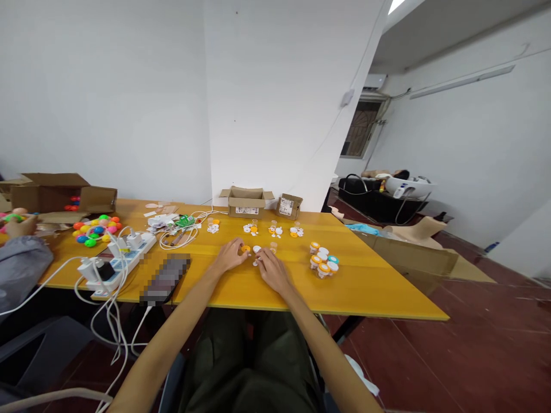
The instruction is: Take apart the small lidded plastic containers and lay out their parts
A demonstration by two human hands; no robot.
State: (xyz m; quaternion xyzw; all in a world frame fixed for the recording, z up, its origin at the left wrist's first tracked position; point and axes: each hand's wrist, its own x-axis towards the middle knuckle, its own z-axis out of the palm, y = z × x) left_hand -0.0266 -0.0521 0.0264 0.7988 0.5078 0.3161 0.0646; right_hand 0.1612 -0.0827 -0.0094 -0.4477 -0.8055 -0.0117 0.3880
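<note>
My left hand (232, 254) is over the table, its thumb and fingers curled at the edge of an orange lid (245, 249). Close by, my right hand (274, 271) has its fingers bent together and pointing down; what they pinch, if anything, is too small to make out. A white lid (257, 249) lies between the two hands, and a small white piece (255, 263) shows just under the right fingertips. Beyond the right hand stands a clear cup (273, 245). Farther back are groups of small white parts (213, 228), orange lids (294, 234) and clear cups.
Lidded cups (322, 259) cluster at right. Two cardboard boxes (246, 202) (288, 206) stand against the wall. On the left are a phone (166, 280), a power strip (124, 265) with cables, colourful balls (97, 229) and a larger open carton (55, 195). The table's front edge is near my lap.
</note>
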